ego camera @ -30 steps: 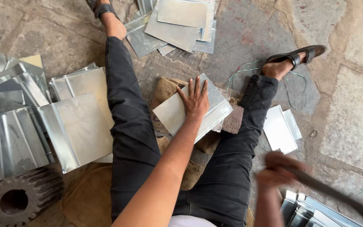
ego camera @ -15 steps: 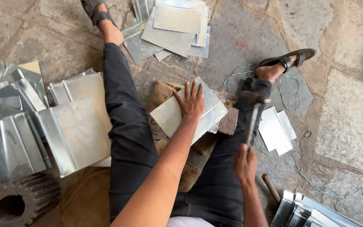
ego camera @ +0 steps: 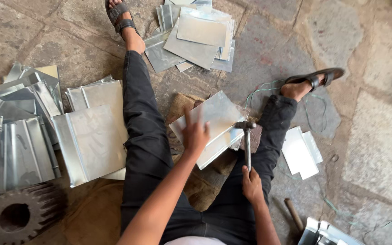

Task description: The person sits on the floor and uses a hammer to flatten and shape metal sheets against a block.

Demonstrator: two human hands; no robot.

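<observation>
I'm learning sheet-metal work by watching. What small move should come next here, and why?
Probably lift the hammer for another tap further along the sheet edge: its head sits on the right edge, the right hand grips the handle, and the left hand presses the sheet flat.

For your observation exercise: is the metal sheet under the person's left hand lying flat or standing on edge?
Flat. The metal sheet lies broad face up between the legs, the left hand pressing on it and the hammer head at its right edge.

Floor [ego camera: 368,136]: rough grey-brown stone slabs, uneven joints.
Light: soft daylight, faint shadows.
Lower left: dark toothed gear wheel [ego camera: 10,218] lying flat.
Centre: brown burlap sacking [ego camera: 200,190] spread over stone.
</observation>
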